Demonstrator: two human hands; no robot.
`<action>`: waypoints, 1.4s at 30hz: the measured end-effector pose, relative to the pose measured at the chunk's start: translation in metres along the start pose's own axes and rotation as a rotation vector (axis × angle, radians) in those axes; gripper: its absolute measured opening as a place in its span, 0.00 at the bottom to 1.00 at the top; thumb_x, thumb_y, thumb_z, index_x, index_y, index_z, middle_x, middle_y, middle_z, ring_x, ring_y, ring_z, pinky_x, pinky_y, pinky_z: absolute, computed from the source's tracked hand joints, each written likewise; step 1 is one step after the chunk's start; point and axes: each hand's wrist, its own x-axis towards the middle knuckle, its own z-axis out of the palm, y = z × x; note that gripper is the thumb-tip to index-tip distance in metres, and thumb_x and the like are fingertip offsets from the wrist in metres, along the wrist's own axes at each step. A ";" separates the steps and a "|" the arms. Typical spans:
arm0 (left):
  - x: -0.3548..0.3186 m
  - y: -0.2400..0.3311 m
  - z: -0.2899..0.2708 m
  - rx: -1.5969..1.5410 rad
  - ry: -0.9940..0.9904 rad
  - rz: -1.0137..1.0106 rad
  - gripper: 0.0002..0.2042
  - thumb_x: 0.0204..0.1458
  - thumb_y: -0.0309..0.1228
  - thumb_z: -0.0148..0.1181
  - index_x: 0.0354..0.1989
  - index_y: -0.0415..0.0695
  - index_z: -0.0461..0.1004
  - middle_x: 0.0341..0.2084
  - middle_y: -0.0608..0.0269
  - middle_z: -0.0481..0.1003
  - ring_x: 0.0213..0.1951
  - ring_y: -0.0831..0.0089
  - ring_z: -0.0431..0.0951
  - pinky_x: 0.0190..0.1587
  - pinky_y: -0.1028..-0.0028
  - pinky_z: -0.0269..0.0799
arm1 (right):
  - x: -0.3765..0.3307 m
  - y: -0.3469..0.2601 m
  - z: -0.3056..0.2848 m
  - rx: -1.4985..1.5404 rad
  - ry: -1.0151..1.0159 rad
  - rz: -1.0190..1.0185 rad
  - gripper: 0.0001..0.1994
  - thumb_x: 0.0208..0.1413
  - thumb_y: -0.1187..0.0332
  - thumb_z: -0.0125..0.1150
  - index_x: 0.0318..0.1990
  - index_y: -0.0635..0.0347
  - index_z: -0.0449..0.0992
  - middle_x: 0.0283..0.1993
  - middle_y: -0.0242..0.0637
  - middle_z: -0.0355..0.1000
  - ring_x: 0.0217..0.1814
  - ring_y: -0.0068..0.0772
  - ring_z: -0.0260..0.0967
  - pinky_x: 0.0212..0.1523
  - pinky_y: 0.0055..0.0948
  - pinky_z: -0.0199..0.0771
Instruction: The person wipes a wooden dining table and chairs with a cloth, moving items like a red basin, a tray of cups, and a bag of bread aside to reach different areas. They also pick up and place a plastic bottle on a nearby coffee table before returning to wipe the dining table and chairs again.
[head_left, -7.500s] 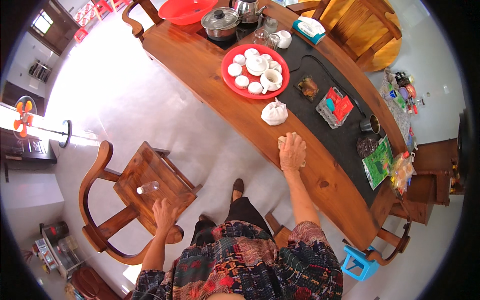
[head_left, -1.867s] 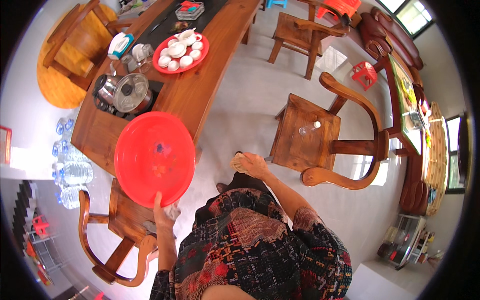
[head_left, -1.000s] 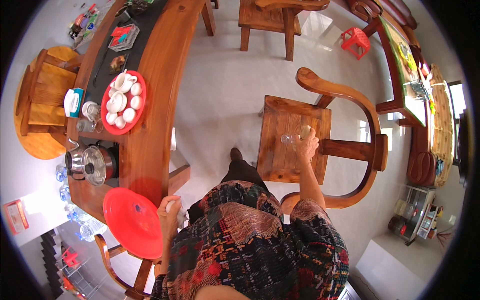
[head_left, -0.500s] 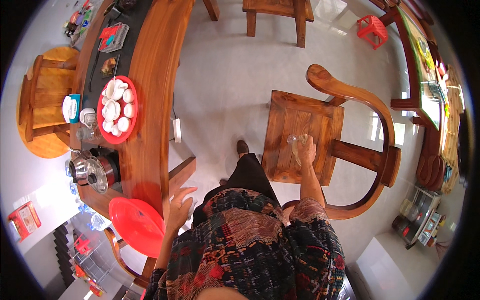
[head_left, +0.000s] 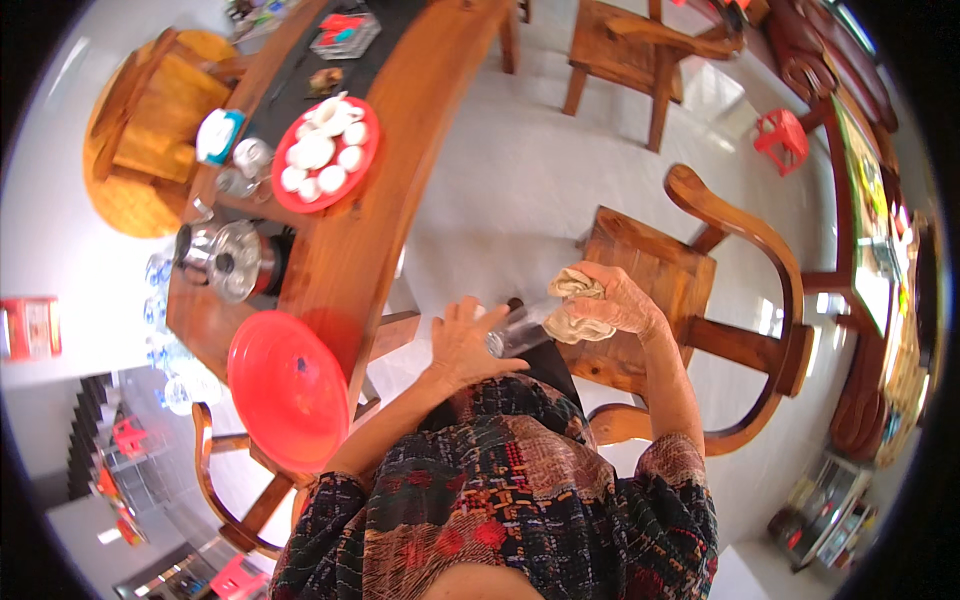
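Observation:
My right hand (head_left: 625, 300) is closed round a crumpled cream cloth (head_left: 577, 322), in front of a wooden chair (head_left: 640, 280). A clear drinking glass (head_left: 520, 332) lies tilted sideways, its right end against the cloth. At the glass's other end is my left hand (head_left: 460, 340), fingers spread, with that end between them. Whether the left fingers touch the glass is not plain. Beneath both hands are my dark trousers.
On the wooden table (head_left: 400, 220) to the left stand a red tray (head_left: 368, 165) of white cups and a teapot, a glass-lidded pot (head_left: 237, 265), a kettle (head_left: 195, 250) and a tissue pack (head_left: 218, 135). Nearer sits a red basin (head_left: 290, 400). A red stool (head_left: 781, 140) stands far right.
My right hand has brought the cloth and glass from over the chair seat toward my body. My left hand has moved right to the glass's end. The view has shifted and turned.

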 end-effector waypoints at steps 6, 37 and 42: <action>-0.072 -0.005 -0.001 -0.257 0.311 -0.028 0.25 0.26 0.49 0.75 0.32 0.50 0.75 0.41 0.58 0.67 0.43 0.56 0.70 0.43 0.60 0.68 | -0.007 -0.056 0.075 -0.058 0.023 -0.181 0.24 0.45 0.57 0.64 0.46 0.63 0.74 0.37 0.39 0.76 0.38 0.27 0.71 0.44 0.29 0.72; -0.162 0.169 0.007 -1.353 -0.437 0.342 0.11 0.42 0.31 0.66 0.34 0.47 0.74 0.53 0.64 0.64 0.59 0.70 0.59 0.63 0.68 0.51 | -0.220 0.048 0.121 -0.418 0.567 -0.551 0.21 0.51 0.66 0.63 0.52 0.60 0.69 0.55 0.41 0.58 0.58 0.40 0.57 0.53 0.36 0.64; -0.174 0.220 0.023 -1.181 -0.229 0.455 0.11 0.42 0.29 0.67 0.34 0.46 0.74 0.43 0.66 0.71 0.52 0.73 0.67 0.58 0.72 0.58 | -0.259 0.057 0.103 0.280 0.319 -0.494 0.23 0.46 0.75 0.60 0.53 0.61 0.69 0.55 0.39 0.60 0.51 0.37 0.67 0.50 0.32 0.71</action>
